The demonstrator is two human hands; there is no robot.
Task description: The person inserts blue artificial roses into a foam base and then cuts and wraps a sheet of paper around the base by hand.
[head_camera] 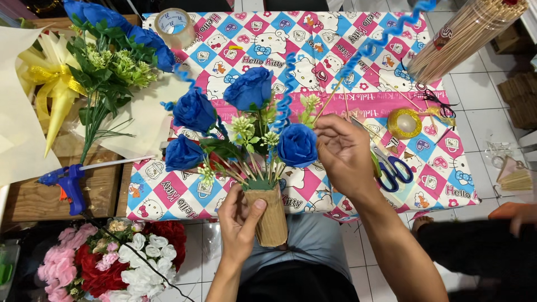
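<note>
My left hand [239,223] grips a brown paper-wrapped foam base [271,215] at the table's near edge. Several blue fabric roses [249,88] on wooden sticks stand in the base, along with small green sprigs and blue curly ribbon. My right hand [342,150] is to the right of the arrangement. Its fingertips pinch a thin wooden stick [328,100] that carries a blue spiral ribbon [366,47] reaching to the far right of the table.
A pink and blue patterned cloth [436,184] covers the table. On it lie blue-handled scissors [395,170], gold ribbon roll [405,123] and clear tape roll [174,24]. Skewer bundle [467,33] far right. Blue glue gun [68,182], loose flowers [109,61] left. Bouquet [112,260] below.
</note>
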